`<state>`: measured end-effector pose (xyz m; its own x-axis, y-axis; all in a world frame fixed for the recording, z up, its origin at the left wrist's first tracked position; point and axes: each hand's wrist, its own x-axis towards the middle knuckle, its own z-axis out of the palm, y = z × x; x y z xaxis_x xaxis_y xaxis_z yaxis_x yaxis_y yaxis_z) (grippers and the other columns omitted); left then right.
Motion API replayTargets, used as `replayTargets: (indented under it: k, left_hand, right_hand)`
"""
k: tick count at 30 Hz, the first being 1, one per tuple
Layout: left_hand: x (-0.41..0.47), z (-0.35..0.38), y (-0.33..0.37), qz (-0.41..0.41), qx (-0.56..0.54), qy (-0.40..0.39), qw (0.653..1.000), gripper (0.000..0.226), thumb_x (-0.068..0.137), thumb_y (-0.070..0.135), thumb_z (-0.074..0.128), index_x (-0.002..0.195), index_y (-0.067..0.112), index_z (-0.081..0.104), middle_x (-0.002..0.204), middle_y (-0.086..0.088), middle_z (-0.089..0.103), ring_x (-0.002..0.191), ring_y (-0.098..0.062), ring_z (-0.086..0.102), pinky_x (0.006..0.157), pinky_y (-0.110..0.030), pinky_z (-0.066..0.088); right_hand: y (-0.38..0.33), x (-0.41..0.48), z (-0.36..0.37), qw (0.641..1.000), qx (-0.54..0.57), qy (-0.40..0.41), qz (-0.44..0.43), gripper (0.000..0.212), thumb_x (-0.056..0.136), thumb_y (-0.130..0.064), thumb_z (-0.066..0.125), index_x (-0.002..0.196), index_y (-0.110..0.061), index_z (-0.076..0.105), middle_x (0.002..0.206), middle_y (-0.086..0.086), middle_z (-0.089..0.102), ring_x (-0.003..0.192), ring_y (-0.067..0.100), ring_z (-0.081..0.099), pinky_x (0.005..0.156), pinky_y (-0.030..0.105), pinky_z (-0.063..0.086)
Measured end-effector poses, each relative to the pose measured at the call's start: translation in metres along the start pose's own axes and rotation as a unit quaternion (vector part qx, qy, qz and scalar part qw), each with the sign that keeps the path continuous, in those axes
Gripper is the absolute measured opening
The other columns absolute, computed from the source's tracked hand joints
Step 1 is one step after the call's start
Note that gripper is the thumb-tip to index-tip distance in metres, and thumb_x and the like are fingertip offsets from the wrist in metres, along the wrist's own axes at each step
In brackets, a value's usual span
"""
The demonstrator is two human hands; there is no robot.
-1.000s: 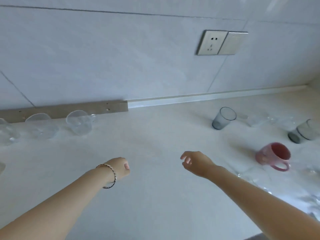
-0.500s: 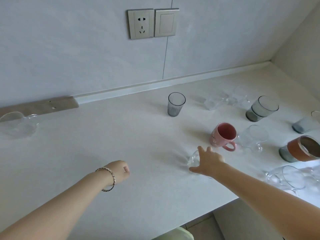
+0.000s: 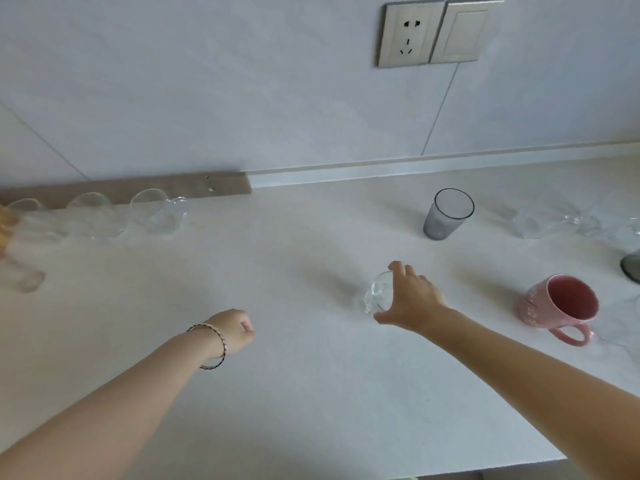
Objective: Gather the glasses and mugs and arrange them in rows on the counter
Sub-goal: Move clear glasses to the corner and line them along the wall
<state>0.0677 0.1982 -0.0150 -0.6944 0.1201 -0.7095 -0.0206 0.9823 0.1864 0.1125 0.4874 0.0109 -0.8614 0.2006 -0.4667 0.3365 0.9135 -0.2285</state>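
My right hand (image 3: pixel 410 299) grips a small clear glass (image 3: pixel 379 296) near the middle of the white counter (image 3: pixel 294 393). My left hand (image 3: pixel 232 329), with a bracelet on its wrist, hovers as a loose fist over the counter, holding nothing. A row of clear glass mugs (image 3: pixel 156 216) stands along the back wall at the left. A grey ribbed tumbler (image 3: pixel 446 214) stands upright behind my right hand. A pink mug (image 3: pixel 561 306) sits to the right, its handle towards me. More clear glasses (image 3: pixel 540 220) lie at the far right.
A dark glass (image 3: pixel 632 270) is cut off by the right edge. A blurred amber and clear glass (image 3: pixel 14 251) shows at the far left. A wall socket and switch (image 3: pixel 438 31) sit above the counter. The counter's front edge (image 3: pixel 450 474) runs along the bottom right.
The camera swung back to the left, bringing the left row of mugs into view. My right hand closed around the small clear glass. My left hand stayed where it was.
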Motion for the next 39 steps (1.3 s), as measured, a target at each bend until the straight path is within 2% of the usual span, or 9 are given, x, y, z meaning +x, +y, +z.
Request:
replayTargets:
  k: [3,7,14,20,23,29,33,36,39]
  left_hand:
    - [0.003,-0.016,-0.04,-0.016,-0.02,0.006,1.0,0.009,0.091,0.02,0.045,0.091,0.019,0.054,0.108,-0.002,0.058,0.092,-0.016,0.049,0.081,-0.022,0.037]
    - [0.013,-0.041,-0.094,-0.027,-0.04,0.005,0.999,0.006,0.091,0.02,0.044,0.089,0.021,0.05,0.098,0.003,0.05,0.091,-0.016,0.049,0.079,-0.022,0.036]
    - [0.049,-0.086,-0.172,-0.028,-0.043,0.015,0.999,0.008,0.091,0.022,0.043,0.092,0.021,0.051,0.106,-0.001,0.056,0.091,-0.015,0.048,0.081,-0.021,0.038]
    - [0.077,-0.109,-0.2,-0.005,-0.063,0.02,0.998,0.005,0.09,0.023,0.044,0.09,0.024,0.049,0.117,-0.001,0.061,0.1,-0.018,0.055,0.092,-0.026,0.043]
    - [0.087,-0.112,-0.206,0.007,-0.073,0.01,0.997,0.007,0.09,0.024,0.044,0.091,0.024,0.051,0.114,-0.001,0.06,0.099,-0.017,0.055,0.093,-0.028,0.044]
    - [0.086,-0.108,-0.203,0.012,-0.068,-0.006,0.998,0.027,0.091,0.025,0.044,0.113,0.017,0.057,0.124,-0.001,0.059,0.114,-0.019,0.055,0.095,-0.027,0.043]
    - [0.073,-0.104,-0.186,0.022,-0.038,-0.013,0.999,0.013,0.092,0.023,0.043,0.096,0.02,0.055,0.112,-0.003,0.06,0.109,-0.02,0.057,0.089,-0.026,0.042]
    - [0.061,-0.099,-0.16,0.037,-0.016,-0.013,0.999,0.016,0.092,0.022,0.043,0.098,0.019,0.057,0.107,-0.003,0.058,0.115,-0.021,0.056,0.089,-0.025,0.041]
    - [0.051,-0.091,-0.124,0.062,0.009,-0.01,0.998,0.009,0.091,0.02,0.043,0.091,0.021,0.051,0.098,0.0,0.052,0.097,-0.02,0.054,0.082,-0.023,0.038]
  right_hand:
    - [-0.062,0.022,0.003,0.999,0.017,0.0,-0.048,0.085,0.069,-0.037,0.075,0.136,-0.014,0.029,0.133,0.004,0.045,0.119,0.028,0.05,0.095,0.033,0.043]
    - [-0.149,0.054,0.007,0.995,0.011,-0.013,-0.099,0.086,0.065,-0.034,0.079,0.135,-0.019,0.032,0.129,0.007,0.042,0.116,0.03,0.05,0.095,0.035,0.045]
    - [-0.279,0.132,0.003,0.992,0.021,-0.001,-0.123,0.091,0.065,-0.022,0.081,0.141,-0.021,0.031,0.133,0.007,0.037,0.119,0.031,0.047,0.091,0.034,0.045]
    - [-0.333,0.183,0.001,0.995,0.018,0.032,-0.094,0.087,0.065,-0.018,0.082,0.139,-0.02,0.035,0.14,0.008,0.034,0.125,0.033,0.044,0.096,0.035,0.045]
    - [-0.34,0.197,0.005,0.997,-0.005,0.026,-0.077,0.088,0.065,-0.018,0.082,0.139,-0.019,0.035,0.14,0.008,0.033,0.126,0.032,0.043,0.098,0.036,0.045]
    - [-0.324,0.184,0.01,0.998,-0.005,0.042,-0.039,0.09,0.074,-0.021,0.077,0.145,-0.019,0.022,0.141,0.011,0.03,0.126,0.031,0.042,0.099,0.037,0.044]
    - [-0.291,0.147,0.012,0.995,-0.039,0.069,-0.064,0.081,0.08,-0.018,0.068,0.146,-0.019,0.021,0.146,0.009,0.024,0.128,0.027,0.038,0.099,0.034,0.041]
    - [-0.247,0.116,0.02,0.997,-0.05,0.021,-0.051,0.065,0.084,-0.018,0.062,0.142,-0.02,0.032,0.142,0.006,0.035,0.13,0.024,0.039,0.1,0.032,0.04]
    - [-0.194,0.092,0.021,0.996,-0.06,-0.063,-0.023,0.047,0.088,-0.026,0.057,0.133,-0.022,0.045,0.135,0.001,0.047,0.126,0.02,0.046,0.098,0.031,0.04]
